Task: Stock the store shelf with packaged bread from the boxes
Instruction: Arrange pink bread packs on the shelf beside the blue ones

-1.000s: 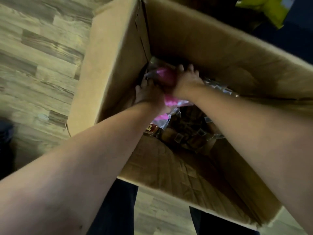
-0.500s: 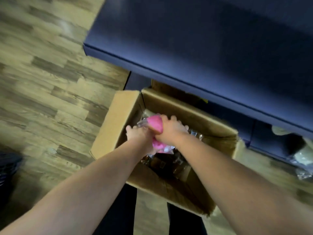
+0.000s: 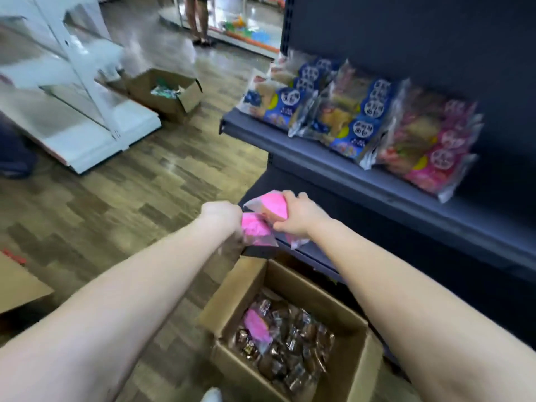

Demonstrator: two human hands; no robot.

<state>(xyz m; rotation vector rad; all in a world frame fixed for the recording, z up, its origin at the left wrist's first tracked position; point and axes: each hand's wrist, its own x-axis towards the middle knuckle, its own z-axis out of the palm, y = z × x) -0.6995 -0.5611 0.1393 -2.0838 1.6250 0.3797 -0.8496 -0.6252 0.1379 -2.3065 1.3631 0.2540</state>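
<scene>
Pink film packs held above cardboard box [image 3: 359,367].
Left hand [image 3: 222,217] curls round left pack [image 3: 255,230]; right hand [image 3: 300,220] clasps right pack [image 3: 272,206], both over box's far rim, near the dark shelf [image 3: 391,195] edge.

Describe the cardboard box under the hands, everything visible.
Plain brown cardboard box, top open, flaps spread. It stands upright on the wood floor beside the base of the dark shelf. Inside lie many brown packs in clear wrap, with one pink pack on top at the left. The left hand and right hand, each gripping another pink pack, are above it, not touching.
</scene>
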